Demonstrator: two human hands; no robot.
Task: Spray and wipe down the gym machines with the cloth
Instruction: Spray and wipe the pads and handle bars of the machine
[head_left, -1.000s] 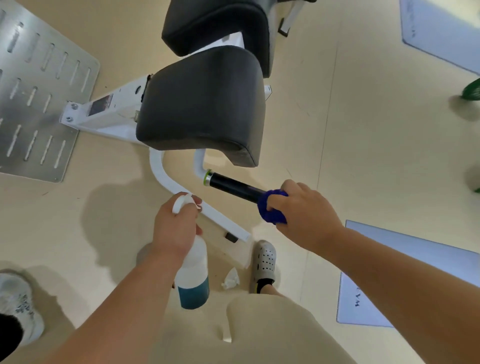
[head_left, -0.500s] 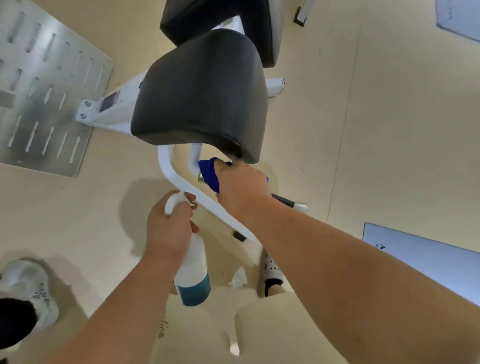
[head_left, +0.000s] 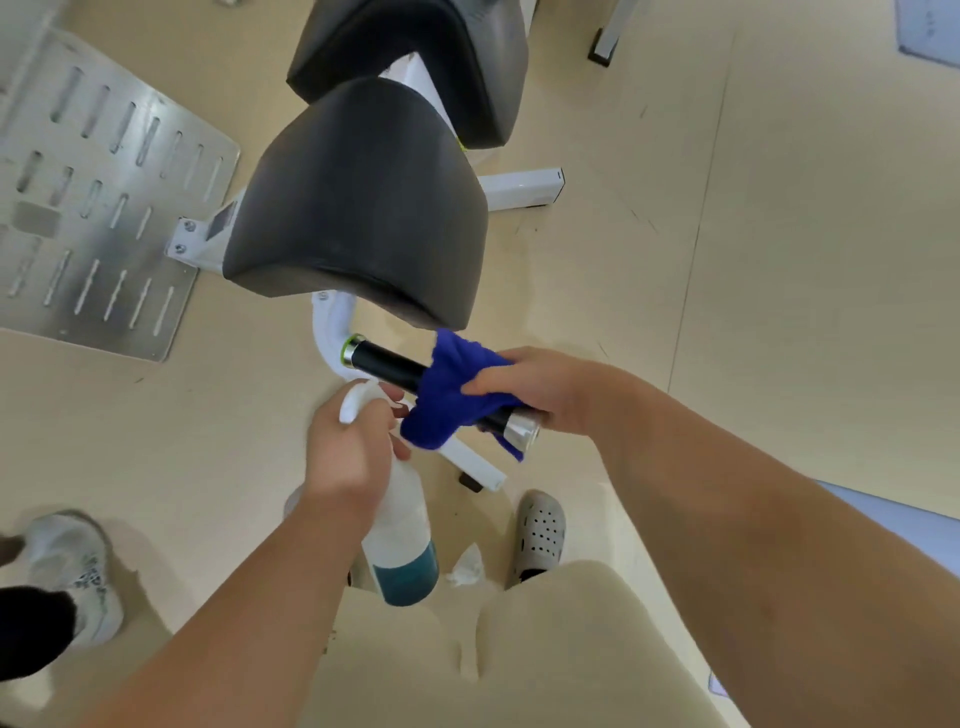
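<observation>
1. Pale beige gym flooring (head_left: 779, 260) is filling the view, with a person's knees at the near edge and a grey perforated clog (head_left: 540, 535) showing just beyond them.
2. Near centre, the left hand (head_left: 348, 452) is staying clamped around the neck of a white plastic spray bottle with teal liquid (head_left: 402, 540), nozzle up and pointing nowhere useful for now.
3. Just beyond, the right hand (head_left: 540, 389) is pinching a blue fabric cloth (head_left: 452, 395) wrapped round the black cylindrical handle grip (head_left: 395, 366), close to its chrome end cap.
4. Wiping is the step in hand; next, I judge, the cloth should be sliding along to the grip's left collar, then up to the pads.
5. Compared with half a second ago, the cloth has been travelling from the collar end out towards the cap.
6. Farther off, the black padded seat cushion (head_left: 358, 208) is sitting untouched, with a perforated steel footplate (head_left: 98, 208) at far left.
</observation>
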